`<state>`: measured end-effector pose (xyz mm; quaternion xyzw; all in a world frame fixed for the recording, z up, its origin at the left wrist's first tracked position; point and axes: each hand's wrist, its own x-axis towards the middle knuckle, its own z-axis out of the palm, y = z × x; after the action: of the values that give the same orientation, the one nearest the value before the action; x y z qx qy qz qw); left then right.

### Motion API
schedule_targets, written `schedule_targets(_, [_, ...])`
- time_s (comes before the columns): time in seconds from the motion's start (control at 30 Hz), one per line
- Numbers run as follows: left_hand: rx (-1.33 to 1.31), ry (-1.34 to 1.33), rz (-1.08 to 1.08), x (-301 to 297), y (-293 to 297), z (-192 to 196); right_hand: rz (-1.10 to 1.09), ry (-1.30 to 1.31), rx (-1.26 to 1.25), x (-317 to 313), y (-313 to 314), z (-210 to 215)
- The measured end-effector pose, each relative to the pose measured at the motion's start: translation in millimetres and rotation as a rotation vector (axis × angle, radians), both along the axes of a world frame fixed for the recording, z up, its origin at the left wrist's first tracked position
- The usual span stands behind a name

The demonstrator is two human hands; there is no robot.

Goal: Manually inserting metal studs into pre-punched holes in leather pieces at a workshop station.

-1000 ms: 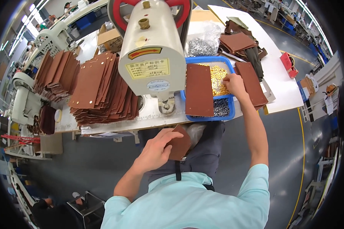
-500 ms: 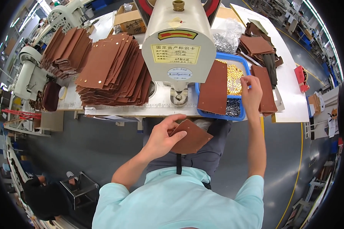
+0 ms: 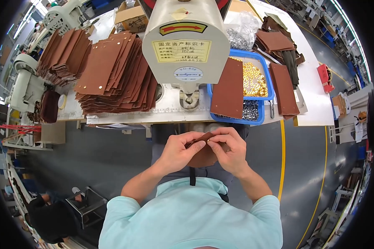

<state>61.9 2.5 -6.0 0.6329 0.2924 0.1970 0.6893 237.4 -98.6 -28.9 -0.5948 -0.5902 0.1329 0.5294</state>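
Note:
Over my lap, both hands hold one brown leather piece point(image 3: 204, 154). My left hand point(image 3: 179, 150) grips its left edge. My right hand point(image 3: 229, 148) pinches a small gold rivet against the piece's top edge, fingertips touching those of the left hand. Straight ahead stands a cream riveting press point(image 3: 186, 41) on the white workbench point(image 3: 124, 117). A blue tray point(image 3: 265, 96) to its right holds gold and silver rivets, with a brown leather panel point(image 3: 228, 89) lying across it.
A big fanned stack of brown leather panels point(image 3: 112, 76) lies left of the press, another stack point(image 3: 64, 54) farther left. More leather pieces point(image 3: 283, 89) rest right of the tray. A yellow floor line point(image 3: 281, 157) runs on my right. A person in dark clothes point(image 3: 50, 220) crouches lower left.
My right hand left the blue tray and came down to the leather piece. My left hand raised the piece toward the middle, and both hands now meet on it.

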Motion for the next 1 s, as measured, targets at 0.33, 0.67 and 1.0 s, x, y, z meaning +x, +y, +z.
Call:
schedule_targets(0.33, [-0.035,0.006,0.003,-7.6,8.5,-4.6,0.003,0.047,-0.129,28.4,-1.6,13.9])
schedule_targets(0.67, [-0.360,-0.080,0.093,-8.3,14.0,-8.3,-0.311,-0.551,-0.487,155.1,27.3,-51.8])
schedule_targets(1.0, [0.470,0.005,-0.143,-16.2,6.2,6.1,-0.325,-0.561,-0.445,154.6,27.6,-50.6])
